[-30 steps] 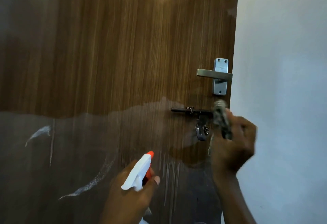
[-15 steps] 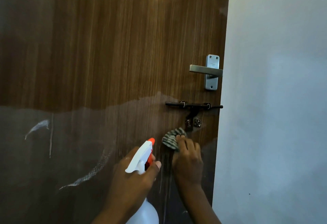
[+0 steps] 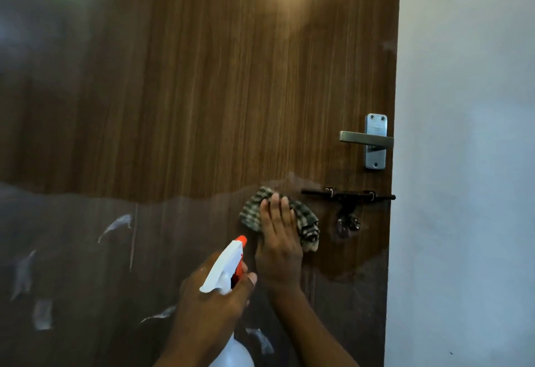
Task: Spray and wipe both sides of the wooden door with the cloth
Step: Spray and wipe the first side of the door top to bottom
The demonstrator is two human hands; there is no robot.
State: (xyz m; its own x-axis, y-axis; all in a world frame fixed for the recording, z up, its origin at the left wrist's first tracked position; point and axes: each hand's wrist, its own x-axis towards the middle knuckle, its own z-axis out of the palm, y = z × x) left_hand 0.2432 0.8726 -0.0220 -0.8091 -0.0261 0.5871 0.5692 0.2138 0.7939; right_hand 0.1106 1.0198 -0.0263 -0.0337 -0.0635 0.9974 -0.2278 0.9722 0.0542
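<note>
The wooden door (image 3: 220,100) fills most of the view; its lower half looks dull and streaked with white smears. My right hand (image 3: 279,239) presses a checked green-and-white cloth (image 3: 307,222) flat against the door, just left of the black bolt. My left hand (image 3: 214,297) grips a white spray bottle (image 3: 224,268) with an orange nozzle and trigger, held a little off the door, below and left of the cloth. The bottle's body runs out of the bottom of the frame.
A silver lever handle (image 3: 366,138) sits on its plate near the door's right edge. Below it a black sliding bolt (image 3: 347,193) with a hanging latch piece sticks out from the door. A pale wall (image 3: 463,164) borders the door on the right.
My right hand with the cloth has moved from the bolt at the door's edge down and left, then up to just left of the bolt. The spray bottle has stayed in about the same place.
</note>
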